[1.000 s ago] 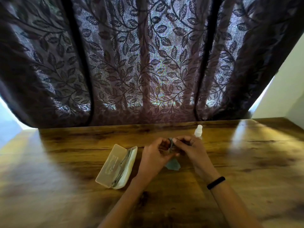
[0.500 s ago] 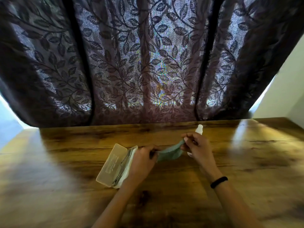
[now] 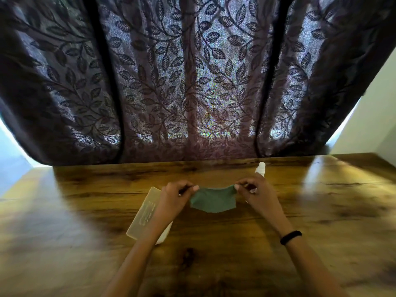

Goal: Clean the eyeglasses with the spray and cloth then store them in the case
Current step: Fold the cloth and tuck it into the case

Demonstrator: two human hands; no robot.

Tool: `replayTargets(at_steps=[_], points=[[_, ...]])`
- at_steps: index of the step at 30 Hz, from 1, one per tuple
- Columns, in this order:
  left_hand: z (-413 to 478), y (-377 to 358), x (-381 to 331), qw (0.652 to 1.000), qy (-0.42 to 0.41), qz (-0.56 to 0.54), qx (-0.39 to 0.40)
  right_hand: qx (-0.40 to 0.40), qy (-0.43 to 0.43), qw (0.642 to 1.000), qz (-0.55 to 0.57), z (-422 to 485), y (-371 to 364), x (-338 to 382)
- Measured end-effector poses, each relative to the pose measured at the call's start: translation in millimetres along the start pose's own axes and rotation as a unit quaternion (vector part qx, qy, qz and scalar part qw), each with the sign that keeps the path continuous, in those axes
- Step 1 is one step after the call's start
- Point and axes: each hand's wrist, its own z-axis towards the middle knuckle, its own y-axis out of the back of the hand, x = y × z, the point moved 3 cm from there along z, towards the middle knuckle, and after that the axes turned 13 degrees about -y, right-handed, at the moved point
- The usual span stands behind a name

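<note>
Stretching the green cloth (image 3: 213,199) out flat, the left hand (image 3: 174,197) and the right hand (image 3: 255,192) each pinch an upper corner, fingers (image 3: 194,188) clamped on the fabric, so it hangs spread between them above the wooden surface (image 3: 321,211). Good form for this step looks like an even pull from both corners, enough to take out the folds, so a clean smooth patch is ready to wrap a lens. Keeping it off the wood should also spare it any dust.

Now, the eyeglasses: I cannot make them out. They may sit in the open case (image 3: 145,213) at left, but the left forearm covers its far half. A thin dark line near the left fingers is too small to name. The spray bottle (image 3: 261,168) stands behind the right hand, only its white top showing. Whether the lenses are wet cannot be told.
</note>
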Motion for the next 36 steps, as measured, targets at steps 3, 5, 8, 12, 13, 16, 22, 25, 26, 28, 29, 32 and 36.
replayTargets(at_steps=[3, 5, 8, 12, 13, 16, 22, 25, 26, 28, 29, 32, 36], points=[[-1, 3, -8, 0.999, 0.013, -0.029, 0.024, 0.023, -0.013, 0.999, 0.047, 1, 1, 3], [-3, 6, -11, 0.998, 0.026, -0.044, 0.024, 0.046, -0.044, 0.993, 0.102, 1, 3, 4], [-3, 11, -14, 0.997, 0.047, -0.059, 0.02, 0.093, -0.131, 0.956, 0.245, -2, 5, -1], [-2, 12, -17, 0.98, 0.087, -0.177, 0.015, 0.137, -0.2, 0.908, 0.341, -5, 4, -5], [-3, 11, -16, 0.976, 0.094, -0.198, 0.013, 0.14, -0.206, 0.902, 0.352, -6, 3, -4], [-5, 8, -13, 0.964, 0.11, -0.24, 0.017, 0.147, -0.201, 0.909, 0.333, -7, 0, -3], [-9, 0, -3, 0.961, 0.16, -0.218, 0.06, 0.126, -0.18, 0.942, 0.255, -11, -5, -5], [-14, -9, -1, 0.954, 0.203, -0.195, 0.105, 0.119, -0.172, 0.965, 0.159, -13, -12, -10], [-15, -12, 0, 0.953, 0.209, -0.181, 0.12, 0.12, -0.167, 0.969, 0.136, -14, -14, -13], [-18, -15, 2, 0.95, 0.218, -0.157, 0.157, 0.129, -0.166, 0.971, 0.117, -18, -16, -17], [-19, -16, 3, 0.948, 0.223, -0.143, 0.178, 0.138, -0.171, 0.969, 0.112, -19, -17, -19], [-20, -21, 10, 0.943, 0.235, -0.092, 0.218, 0.165, -0.185, 0.964, 0.095, -21, -20, -28], [-17, -33, 17, 0.954, 0.214, 0.0, 0.21, 0.157, -0.199, 0.967, 0.027, -16, -33, -40]])
